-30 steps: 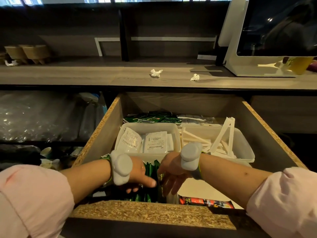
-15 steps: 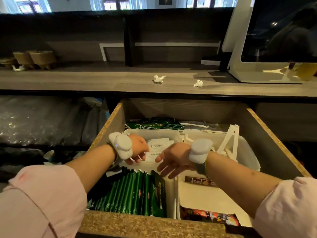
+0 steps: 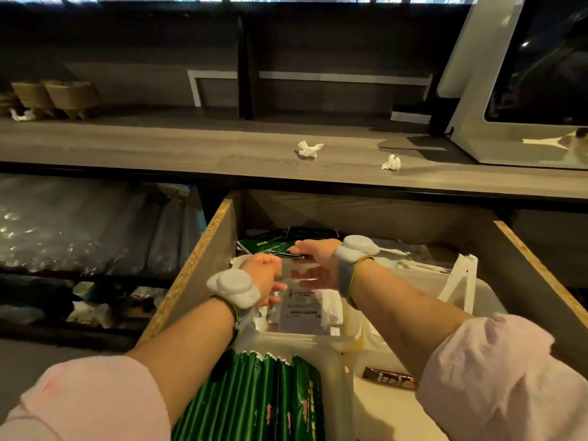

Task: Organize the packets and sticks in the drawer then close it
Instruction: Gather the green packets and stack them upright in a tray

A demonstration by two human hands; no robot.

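1. Drawer point(image 3: 203, 249) stands pulled out below the wooden surface point(image 3: 159, 151); its chipboard side edges are exposed on the left and right.
2. White packets point(image 3: 302, 310) with printed labels lie in a pale plastic tray point(image 3: 318, 337) at the drawer's middle.
3. Left hand point(image 3: 262, 275) is over the left part of that tray, fingers curled downward toward the white packets; whether it grips one cannot be told.
4. Right hand point(image 3: 315, 253) reaches farther in, fingers extended and resting on a dark green packet point(image 3: 270, 246) at the far end of the drawer; the hand is loose and flat, not clenched.
5. Both wrists carry grey strapped devices; both sleeves are pink and pushed up the forearms.
6. Green stick packets point(image 3: 254, 399) stand in a tight row in a near-left tray point(image 3: 340, 386).
7. Brown stick packet point(image 3: 389, 378) lies alone on the pale bottom at near right, partly behind the right sleeve.
8. White sticks point(image 3: 458, 281) lean in a right-hand tray point(image 3: 490, 300), just beside the right forearm.
9. Two crumpled tissue scraps point(image 3: 309, 149) lie on the surface, well apart from the drawer contents.
10. White monitor point(image 3: 509, 90) stands at the far right of the surface.
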